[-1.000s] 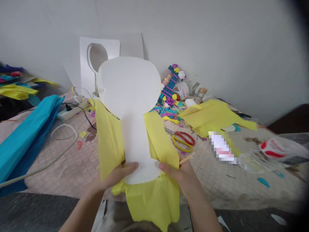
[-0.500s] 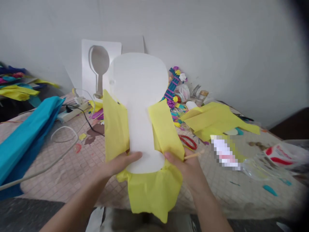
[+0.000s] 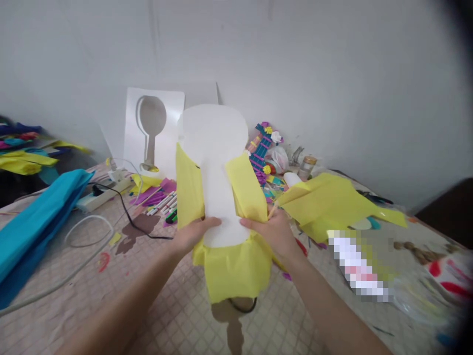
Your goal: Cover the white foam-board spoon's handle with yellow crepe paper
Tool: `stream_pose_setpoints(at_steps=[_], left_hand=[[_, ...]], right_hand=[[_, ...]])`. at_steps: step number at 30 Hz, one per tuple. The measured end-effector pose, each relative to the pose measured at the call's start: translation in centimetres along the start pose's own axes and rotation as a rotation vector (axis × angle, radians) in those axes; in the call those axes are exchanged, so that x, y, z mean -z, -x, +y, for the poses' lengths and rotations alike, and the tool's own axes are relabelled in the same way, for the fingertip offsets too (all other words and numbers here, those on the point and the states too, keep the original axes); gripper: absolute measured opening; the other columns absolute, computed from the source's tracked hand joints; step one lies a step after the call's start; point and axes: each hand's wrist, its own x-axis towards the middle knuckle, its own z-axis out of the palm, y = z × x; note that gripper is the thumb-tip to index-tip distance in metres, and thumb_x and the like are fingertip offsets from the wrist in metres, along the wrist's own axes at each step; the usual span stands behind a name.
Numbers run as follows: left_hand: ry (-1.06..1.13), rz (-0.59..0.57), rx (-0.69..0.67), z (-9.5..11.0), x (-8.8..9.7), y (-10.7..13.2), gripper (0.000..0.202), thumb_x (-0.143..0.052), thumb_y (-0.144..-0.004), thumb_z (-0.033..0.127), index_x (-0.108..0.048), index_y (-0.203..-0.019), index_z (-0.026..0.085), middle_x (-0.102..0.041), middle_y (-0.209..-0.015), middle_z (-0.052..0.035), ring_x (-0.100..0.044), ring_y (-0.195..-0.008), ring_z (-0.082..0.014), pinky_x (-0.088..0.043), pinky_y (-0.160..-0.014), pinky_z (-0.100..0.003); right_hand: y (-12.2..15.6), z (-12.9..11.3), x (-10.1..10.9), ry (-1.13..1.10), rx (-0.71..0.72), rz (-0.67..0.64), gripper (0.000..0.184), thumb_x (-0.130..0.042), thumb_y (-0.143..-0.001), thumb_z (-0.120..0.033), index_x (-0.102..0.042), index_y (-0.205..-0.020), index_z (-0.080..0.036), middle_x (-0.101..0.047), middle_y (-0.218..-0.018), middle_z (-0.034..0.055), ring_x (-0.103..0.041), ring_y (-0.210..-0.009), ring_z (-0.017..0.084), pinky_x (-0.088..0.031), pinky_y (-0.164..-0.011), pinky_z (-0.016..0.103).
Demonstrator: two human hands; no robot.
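Observation:
A white board cutout (image 3: pixel 218 172) with a wide rounded head and a narrower body stands tilted in front of me above the table. Yellow crepe paper (image 3: pixel 190 185) is folded over both its sides, and more hangs below its lower edge. At the lower left, my left hand (image 3: pixel 195 231) grips the cutout, thumb on the white face. Opposite it, my right hand (image 3: pixel 277 234) holds the lower right edge, its thumb also on the face. A thin wooden stick (image 3: pixel 272 211) pokes out by the right hand. The fingers behind the board are hidden.
Blue crepe paper (image 3: pixel 37 227) and a white cable (image 3: pixel 74 276) lie left, near a power strip (image 3: pixel 101 195). Markers (image 3: pixel 164 203) sit behind my left hand. A yellow sheet (image 3: pixel 332 202) and plastic packaging (image 3: pixel 421 296) lie right. A white panel with a cut-out (image 3: pixel 127 133) leans on the wall.
The cutout has moved away from me over the table, both hands still gripping it. My view has shifted, and the markers now show beside the cutout.

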Motion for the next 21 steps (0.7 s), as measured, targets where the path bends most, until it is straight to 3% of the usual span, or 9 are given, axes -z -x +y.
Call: stream_pose_setpoints(at_steps=[4, 6, 10, 13, 18, 21], left_hand=[[0.025, -0.045, 0.030, -0.7, 0.1, 0.1, 0.018, -0.065, -0.067, 0.026, -0.069, -0.084, 0.021, -0.067, -0.103, -0.0047, -0.061, -0.097, -0.0235, -0.048, -0.084, -0.030], [0.034, -0.040, 0.041, -1.0, 0.4, 0.3, 0.020, -0.064, -0.068, 0.028, -0.068, -0.087, 0.021, -0.066, -0.107, -0.0044, -0.059, -0.101, -0.0224, -0.047, -0.086, -0.027], [0.082, -0.047, 0.085, -1.1, 1.0, 1.2, 0.037, -0.066, -0.067, 0.027, -0.063, -0.103, 0.019, -0.066, -0.107, -0.0055, -0.060, -0.099, -0.0236, -0.051, -0.080, -0.029], [0.105, -0.070, 0.067, -0.8, 1.0, 2.0, 0.046, -0.066, -0.067, 0.025, -0.057, -0.112, 0.019, -0.067, -0.103, -0.0057, -0.060, -0.099, -0.0232, -0.052, -0.078, -0.029], [0.099, 0.011, -0.037, -0.3, 0.4, 3.4, 0.049, -0.069, -0.062, 0.028, -0.059, -0.109, 0.019, -0.069, -0.095, -0.0072, -0.053, -0.110, -0.0250, -0.047, -0.090, -0.031], [0.114, 0.052, -0.017, -0.4, 0.1, 3.8, 0.048, -0.070, -0.059, 0.028, -0.061, -0.105, 0.019, -0.069, -0.093, -0.0076, -0.052, -0.111, -0.0263, -0.045, -0.092, -0.032]], right_hand=[[-0.7, 1.2, -0.1, 0.011, -0.009, -0.041, 0.035, -0.075, -0.057, -0.031, -0.067, -0.086, -0.013, -0.071, -0.085, 0.0085, -0.066, -0.071, 0.023, -0.052, -0.062, 0.034], [-0.3, 1.3, -0.1, 0.061, 0.006, -0.001, 0.029, -0.073, -0.059, -0.032, -0.067, -0.081, -0.014, -0.071, -0.082, 0.0072, -0.065, -0.070, 0.021, -0.052, -0.061, 0.032], [1.5, -0.1, 0.0, 0.241, 0.093, 0.121, 0.020, -0.070, -0.063, -0.034, -0.066, -0.073, -0.017, -0.068, -0.071, 0.0024, -0.062, -0.063, 0.018, -0.050, -0.054, 0.027], [2.8, -1.5, -0.2, 0.240, 0.092, 0.075, 0.020, -0.071, -0.062, -0.034, -0.066, -0.076, -0.020, -0.069, -0.071, -0.0001, -0.062, -0.061, 0.016, -0.050, -0.051, 0.023], [3.9, -2.3, -0.6, 0.310, 0.136, 0.121, 0.009, -0.070, -0.064, -0.029, -0.066, -0.070, -0.022, -0.069, -0.067, -0.0025, -0.062, -0.058, 0.014, -0.049, -0.048, 0.019], [4.3, -1.8, -0.8, 0.347, 0.229, 0.167, 0.009, -0.070, -0.064, -0.028, -0.064, -0.064, -0.021, -0.066, -0.061, -0.0026, -0.059, -0.053, 0.013, -0.048, -0.046, 0.019]])
